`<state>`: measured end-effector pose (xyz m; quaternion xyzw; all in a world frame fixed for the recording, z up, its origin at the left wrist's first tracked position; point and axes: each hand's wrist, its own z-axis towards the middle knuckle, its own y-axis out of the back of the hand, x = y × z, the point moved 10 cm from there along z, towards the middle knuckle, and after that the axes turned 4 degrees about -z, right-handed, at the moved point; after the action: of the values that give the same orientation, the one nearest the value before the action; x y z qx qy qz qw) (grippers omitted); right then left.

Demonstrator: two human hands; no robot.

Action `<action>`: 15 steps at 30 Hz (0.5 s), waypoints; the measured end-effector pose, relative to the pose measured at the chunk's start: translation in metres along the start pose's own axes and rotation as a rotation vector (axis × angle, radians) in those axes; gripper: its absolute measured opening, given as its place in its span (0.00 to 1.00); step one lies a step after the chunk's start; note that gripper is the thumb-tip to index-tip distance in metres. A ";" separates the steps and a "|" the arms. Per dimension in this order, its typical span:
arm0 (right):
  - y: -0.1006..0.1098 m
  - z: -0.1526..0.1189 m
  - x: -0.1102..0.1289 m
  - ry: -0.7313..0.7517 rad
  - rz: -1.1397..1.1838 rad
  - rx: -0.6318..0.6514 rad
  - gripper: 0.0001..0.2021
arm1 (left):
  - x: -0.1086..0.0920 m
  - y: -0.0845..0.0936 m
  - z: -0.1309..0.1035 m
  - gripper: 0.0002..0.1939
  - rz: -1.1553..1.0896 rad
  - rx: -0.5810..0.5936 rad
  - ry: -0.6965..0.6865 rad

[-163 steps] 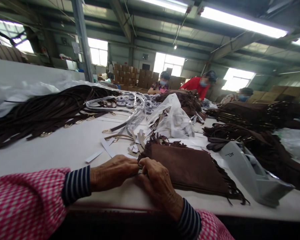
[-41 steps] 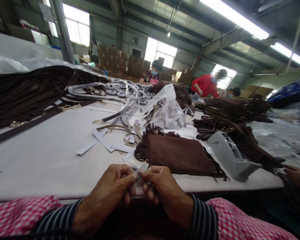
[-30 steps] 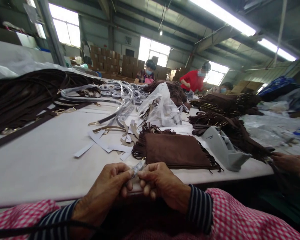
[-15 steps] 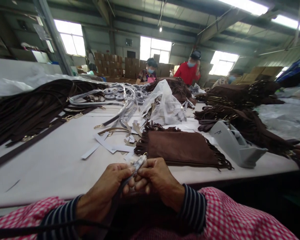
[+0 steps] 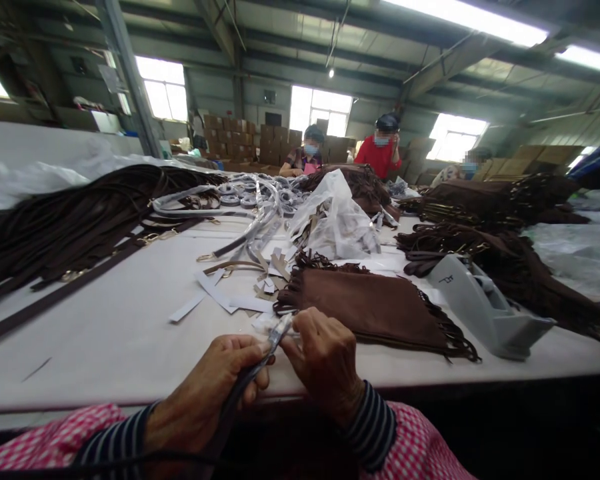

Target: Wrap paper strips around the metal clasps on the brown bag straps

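between left fingers [image 5: 250,357] runs a dark strap [image 5: 233,399]; its shiny end [image 5: 279,331] protrudes.

Far behind, brown boxes [image 5: 230,139] stand in stacks near a bright window [image 5: 330,107], and a small bulb [image 5: 331,73] hangs from the roof. Across the room are three people: one in a dark patterned top [image 5: 295,159], one in a red top [image 5: 370,157] with a hand raised beside the head, and one in a pale top [image 5: 446,175]. A grey pillar [image 5: 127,77] leans at the left, while long lamps [image 5: 475,20] shine at upper right.
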<state>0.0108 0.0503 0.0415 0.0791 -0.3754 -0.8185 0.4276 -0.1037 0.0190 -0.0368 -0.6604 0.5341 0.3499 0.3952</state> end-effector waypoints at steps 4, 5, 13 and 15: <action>0.002 -0.001 0.025 0.362 -0.096 -0.096 0.04 | 0.000 -0.003 0.001 0.24 -0.002 0.031 -0.005; 0.000 0.001 0.026 0.397 -0.081 -0.095 0.05 | -0.001 -0.004 0.002 0.24 0.006 0.042 -0.014; -0.018 0.017 0.007 0.182 0.165 0.091 0.23 | -0.045 0.000 0.000 0.19 0.475 -0.016 -0.322; -0.024 0.020 -0.002 0.094 0.278 0.284 0.30 | -0.062 -0.004 -0.007 0.17 0.735 -0.045 -0.452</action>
<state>-0.0120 0.0716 0.0395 0.1239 -0.4741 -0.6859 0.5380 -0.1110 0.0393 0.0218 -0.3415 0.6260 0.6148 0.3368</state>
